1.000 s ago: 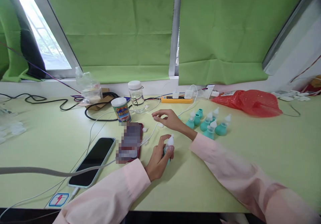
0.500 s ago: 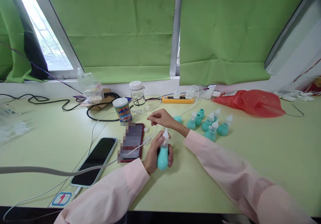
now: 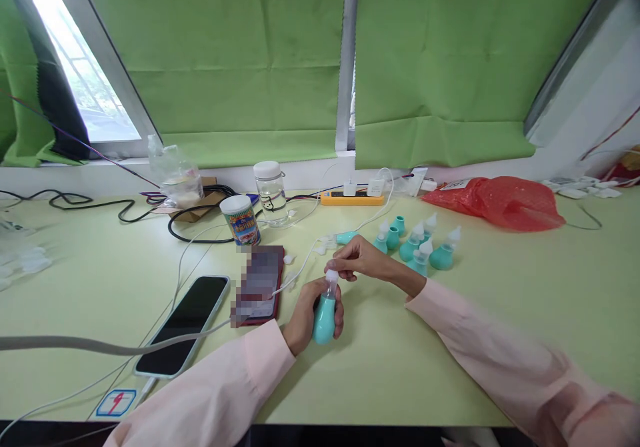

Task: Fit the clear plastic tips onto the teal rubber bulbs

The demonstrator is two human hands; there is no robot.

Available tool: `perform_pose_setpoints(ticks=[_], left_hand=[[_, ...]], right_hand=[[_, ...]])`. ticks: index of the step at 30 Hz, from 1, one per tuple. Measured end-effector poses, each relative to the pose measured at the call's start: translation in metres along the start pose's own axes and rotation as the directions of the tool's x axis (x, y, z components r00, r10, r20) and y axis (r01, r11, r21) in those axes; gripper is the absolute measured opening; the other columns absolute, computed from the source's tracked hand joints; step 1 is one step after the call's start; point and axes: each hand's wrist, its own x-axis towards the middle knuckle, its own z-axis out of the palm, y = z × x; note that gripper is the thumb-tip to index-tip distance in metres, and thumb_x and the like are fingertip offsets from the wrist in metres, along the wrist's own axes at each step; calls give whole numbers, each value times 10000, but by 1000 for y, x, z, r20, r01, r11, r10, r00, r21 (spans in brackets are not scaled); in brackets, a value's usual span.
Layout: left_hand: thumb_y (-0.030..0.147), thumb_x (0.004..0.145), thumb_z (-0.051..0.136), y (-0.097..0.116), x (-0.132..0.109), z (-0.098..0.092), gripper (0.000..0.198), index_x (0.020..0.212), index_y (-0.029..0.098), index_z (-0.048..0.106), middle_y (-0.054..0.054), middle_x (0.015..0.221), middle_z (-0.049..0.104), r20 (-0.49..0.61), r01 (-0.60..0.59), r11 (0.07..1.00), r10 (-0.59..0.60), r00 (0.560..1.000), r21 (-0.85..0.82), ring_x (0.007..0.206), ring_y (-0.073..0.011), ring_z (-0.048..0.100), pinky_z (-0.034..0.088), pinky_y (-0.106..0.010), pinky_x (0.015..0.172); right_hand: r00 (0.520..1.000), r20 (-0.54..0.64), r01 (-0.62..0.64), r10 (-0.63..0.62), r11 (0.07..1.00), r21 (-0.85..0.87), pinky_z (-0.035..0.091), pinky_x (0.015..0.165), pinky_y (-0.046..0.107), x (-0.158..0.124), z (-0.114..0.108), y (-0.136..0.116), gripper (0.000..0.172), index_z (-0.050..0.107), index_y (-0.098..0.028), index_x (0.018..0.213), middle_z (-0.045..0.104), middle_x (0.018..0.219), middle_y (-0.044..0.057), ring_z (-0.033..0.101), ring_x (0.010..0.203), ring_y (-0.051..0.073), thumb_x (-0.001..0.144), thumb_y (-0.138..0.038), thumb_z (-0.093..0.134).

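Observation:
In the head view a teal nasal aspirator bulb (image 3: 324,321) with a clear neck is wrapped in the fingers of my left hand (image 3: 301,320), its nozzle pointing up. A small white cap (image 3: 331,275) covers the nozzle's top. My right hand (image 3: 356,258) pinches that cap between thumb and fingertips. Several more teal aspirators (image 3: 443,255), some with white nozzles, stand to the right, along with open teal bulbs (image 3: 393,236). Another aspirator (image 3: 346,237) lies on its side behind my right hand. Small white caps (image 3: 289,259) are scattered beside the red-cased phone.
A red-cased phone (image 3: 261,287) and a charging phone (image 3: 185,327) lie to the left, with a white cable across them. Behind stand a labelled tub (image 3: 241,220), a clear jar (image 3: 271,197) and an orange power strip (image 3: 351,199). A red plastic bag (image 3: 520,203) lies at the back right.
My right hand has moved from beyond the bulb back and right onto the nozzle's top. The pointed nozzle tip is now under a rounded white cap. My left hand keeps its hold.

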Motion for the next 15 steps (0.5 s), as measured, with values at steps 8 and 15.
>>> perform_pose_setpoints(ticks=[8, 15], left_hand=[[393, 780, 314, 1, 0, 2, 259, 678, 164, 383, 48, 416, 445, -65, -70, 986, 80, 995, 149, 310, -97, 430, 318, -206, 340], [396, 779, 348, 7, 4, -3, 266, 701, 152, 419, 11, 489, 507, -86, -154, 961, 177, 980, 229, 388, -110, 472, 369, -229, 410]], right_hand=[[983, -172, 53, -68, 995, -90, 335, 360, 179, -4, 13, 1, 335, 606, -97, 542, 502, 468, -7, 411, 369, 44, 625, -421, 609], [986, -164, -19, 12, 999, -44, 409, 386, 208, 2, 17, -5, 356, 594, -100, 582, 506, 484, -1, 460, 387, 72, 659, -446, 560]])
